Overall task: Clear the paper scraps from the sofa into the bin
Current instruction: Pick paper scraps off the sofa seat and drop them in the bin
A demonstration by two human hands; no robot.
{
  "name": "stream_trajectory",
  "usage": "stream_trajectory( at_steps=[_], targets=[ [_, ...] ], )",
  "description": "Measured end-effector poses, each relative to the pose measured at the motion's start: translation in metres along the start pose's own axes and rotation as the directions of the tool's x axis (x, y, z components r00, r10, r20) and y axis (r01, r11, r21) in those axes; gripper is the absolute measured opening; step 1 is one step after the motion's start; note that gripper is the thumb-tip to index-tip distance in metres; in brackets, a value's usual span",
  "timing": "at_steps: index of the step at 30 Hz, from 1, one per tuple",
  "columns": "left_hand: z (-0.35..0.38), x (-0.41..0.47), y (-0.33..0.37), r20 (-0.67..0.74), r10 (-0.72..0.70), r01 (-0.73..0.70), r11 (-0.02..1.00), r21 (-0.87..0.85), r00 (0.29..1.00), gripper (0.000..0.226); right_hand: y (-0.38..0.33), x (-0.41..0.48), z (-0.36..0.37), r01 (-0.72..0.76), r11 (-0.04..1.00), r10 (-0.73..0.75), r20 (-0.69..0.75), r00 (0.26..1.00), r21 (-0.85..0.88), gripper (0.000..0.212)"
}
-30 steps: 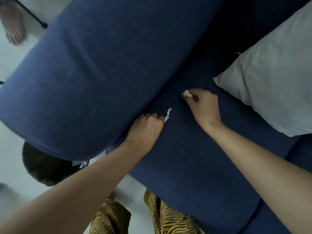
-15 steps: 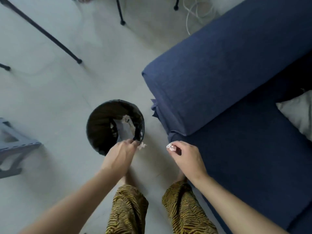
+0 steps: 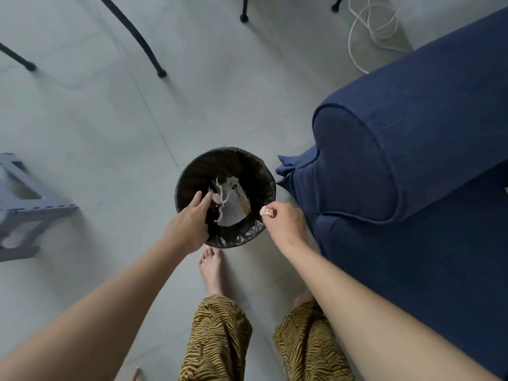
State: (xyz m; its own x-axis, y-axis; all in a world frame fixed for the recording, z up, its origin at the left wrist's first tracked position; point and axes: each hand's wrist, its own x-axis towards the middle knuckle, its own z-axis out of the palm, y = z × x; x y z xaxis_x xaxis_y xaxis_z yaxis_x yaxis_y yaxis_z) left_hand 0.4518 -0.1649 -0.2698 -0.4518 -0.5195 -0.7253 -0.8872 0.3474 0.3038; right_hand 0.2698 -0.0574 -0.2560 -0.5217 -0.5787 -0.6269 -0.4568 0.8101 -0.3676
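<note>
I held my left hand (image 3: pixel 189 224) over the bin (image 3: pixel 248 160), fingers spread wide, a torn paper strip (image 3: pixel 220 194) just beyond them inside. My right hand (image 3: pixel 284 222) pinched a crumpled scrap (image 3: pixel 265 210) at the rim, beside the sofa (image 3: pixel 398 166)

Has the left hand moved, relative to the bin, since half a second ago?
Yes. The left hand was at the near rim of the bin; now it reaches over the opening, fingers spread, with paper scraps below them.
</note>
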Motion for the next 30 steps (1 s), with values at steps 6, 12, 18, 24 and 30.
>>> stream_trajectory(
  at_steps=[6,12,18,24,30],
  targets=[
    [0.002,-0.004,-0.029,0.007,-0.010,0.010,1.000,0.006,1.000,0.083,-0.019,0.014,0.017,0.042,0.995,-0.016,0.277,0.961,-0.087,0.032],
    [-0.004,-0.007,-0.036,-0.018,-0.028,0.027,0.999,-0.025,0.999,0.077,-0.018,0.016,0.015,0.121,0.987,-0.068,0.412,0.909,-0.104,0.099],
    [-0.002,-0.028,0.005,0.015,0.042,-0.043,0.997,0.070,0.999,0.086,0.015,-0.011,0.005,0.159,0.981,-0.102,0.404,0.909,-0.110,0.088],
    [0.020,-0.052,0.088,0.251,0.129,-0.191,0.952,0.240,0.959,0.091,0.081,-0.068,-0.028,0.231,0.967,-0.166,0.434,0.885,-0.103,0.083],
    [0.057,-0.056,0.202,0.390,0.202,-0.335,0.889,0.311,0.898,0.099,0.180,-0.110,-0.090,0.078,0.997,-0.063,0.386,0.920,-0.024,0.083]
  ],
)
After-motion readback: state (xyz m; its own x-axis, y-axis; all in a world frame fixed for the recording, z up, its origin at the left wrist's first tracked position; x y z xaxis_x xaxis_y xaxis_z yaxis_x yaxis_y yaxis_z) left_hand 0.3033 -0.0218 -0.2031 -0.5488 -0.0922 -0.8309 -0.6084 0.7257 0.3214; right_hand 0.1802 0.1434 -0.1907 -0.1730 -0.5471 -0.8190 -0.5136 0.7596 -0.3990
